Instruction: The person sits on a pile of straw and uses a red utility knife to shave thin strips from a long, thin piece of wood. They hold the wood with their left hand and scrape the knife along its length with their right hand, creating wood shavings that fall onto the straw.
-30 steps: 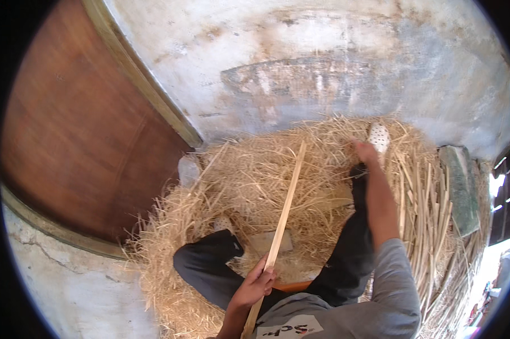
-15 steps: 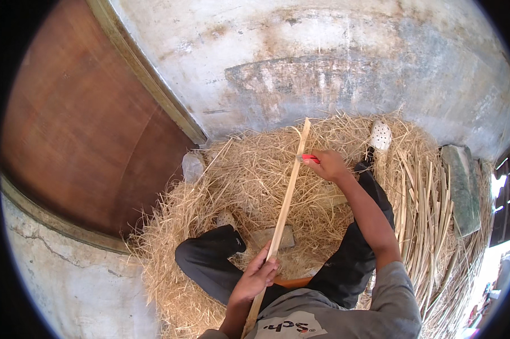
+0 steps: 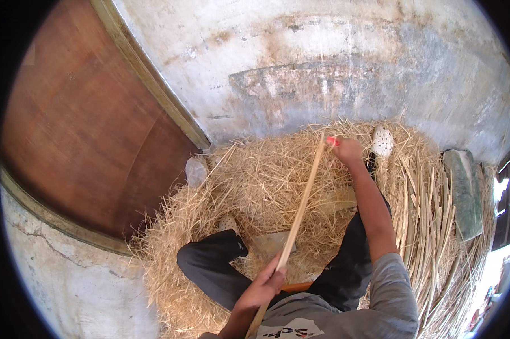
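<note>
Straw [image 3: 249, 192] covers the floor by a stained wall [image 3: 323, 68], a brown door [image 3: 85, 130] at 10 o'clock. The left hand [image 3: 260, 291] is clamped round a long cane [image 3: 300, 206] at its near end; the cane runs toward 1 o'clock. The right hand [image 3: 345, 150] grips something red [image 3: 332, 140] at the cane's far tip, fingers closed

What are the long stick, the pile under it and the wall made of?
Long stick: pale split cane or bamboo by its look, straight, smooth, unpainted. Pile: dry straw-like shavings, thin tangled yellow strands. Wall: likely cement plaster, grey, stained, matte. Left hand grips the stick; right hand is at its far end.
</note>
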A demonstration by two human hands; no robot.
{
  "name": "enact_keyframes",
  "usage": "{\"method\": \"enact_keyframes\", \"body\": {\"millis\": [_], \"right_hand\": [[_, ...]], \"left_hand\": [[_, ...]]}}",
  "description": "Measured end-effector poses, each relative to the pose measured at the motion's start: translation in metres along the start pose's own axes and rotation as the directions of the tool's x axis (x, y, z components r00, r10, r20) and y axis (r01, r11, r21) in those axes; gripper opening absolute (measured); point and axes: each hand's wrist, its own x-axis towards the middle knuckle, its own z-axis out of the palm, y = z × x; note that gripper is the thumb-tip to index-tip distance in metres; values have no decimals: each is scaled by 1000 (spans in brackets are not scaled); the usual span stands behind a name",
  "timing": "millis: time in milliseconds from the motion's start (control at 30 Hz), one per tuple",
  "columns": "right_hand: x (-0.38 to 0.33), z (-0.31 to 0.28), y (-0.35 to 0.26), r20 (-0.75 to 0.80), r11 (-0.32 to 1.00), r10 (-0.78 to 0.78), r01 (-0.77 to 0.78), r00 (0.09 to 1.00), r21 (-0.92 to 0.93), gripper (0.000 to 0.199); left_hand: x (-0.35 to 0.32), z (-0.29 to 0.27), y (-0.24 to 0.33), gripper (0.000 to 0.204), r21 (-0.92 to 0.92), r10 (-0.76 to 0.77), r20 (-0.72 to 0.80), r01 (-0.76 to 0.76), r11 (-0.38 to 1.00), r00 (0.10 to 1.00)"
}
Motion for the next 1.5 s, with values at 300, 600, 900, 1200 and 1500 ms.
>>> {"method": "enact_keyframes", "body": {"millis": [300,600,900,1200,1500], "right_hand": [[2,1,78,-29,879,417,-395,908,267,77],[-87,-34,-85,-121,831,-417,432,901,351,64],[-117,-38,-122,40,827,-515,483,857,288,68],[-123,-31,-133,105,860,-459,411,882,302,68],[-90,4,-117,-162,854,-381,413,910,315,66]], "left_hand": [[3,-2,15,57,-111,-29,-39,25,993,999],[3,-15,23,57,-146,42,-109,-58,988,993],[13,-18,14,56,378,319,-130,-250,891,939],[10,-14,11,54,588,440,-129,-289,756,889],[5,-11,19,55,650,394,-131,-221,727,910]]}}
